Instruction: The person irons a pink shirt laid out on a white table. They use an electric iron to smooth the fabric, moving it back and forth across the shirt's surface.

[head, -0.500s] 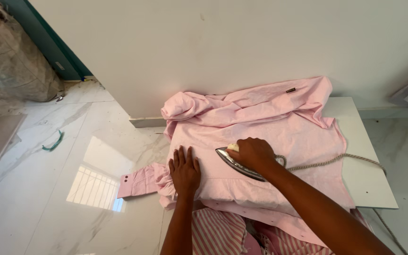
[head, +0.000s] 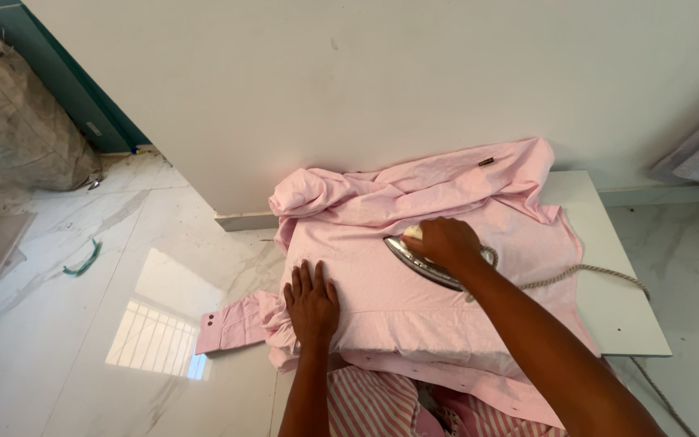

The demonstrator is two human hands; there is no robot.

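Note:
A pink shirt (head: 382, 267) is spread over a white board (head: 616, 275), bunched toward the wall. My right hand (head: 440, 243) grips the handle of a metal iron (head: 414, 260) that rests tilted on the shirt's middle. My left hand (head: 311, 301) lies flat, fingers spread, on the shirt's left part, a short way left of the iron. One sleeve with a buttoned cuff (head: 224, 325) hangs off the left side. The iron's braided cord (head: 584, 271) trails right over the board.
A white wall (head: 366, 81) stands right behind the board. Glossy marble floor (head: 82, 340) spreads to the left, with a small green object (head: 82, 259) and a wrapped bundle (head: 18, 129) by a teal door frame. Striped pink cloth (head: 370, 405) lies below the shirt.
My right hand has slid the iron a little away from me and to the right on the shirt. My left hand stays pressed on the cloth.

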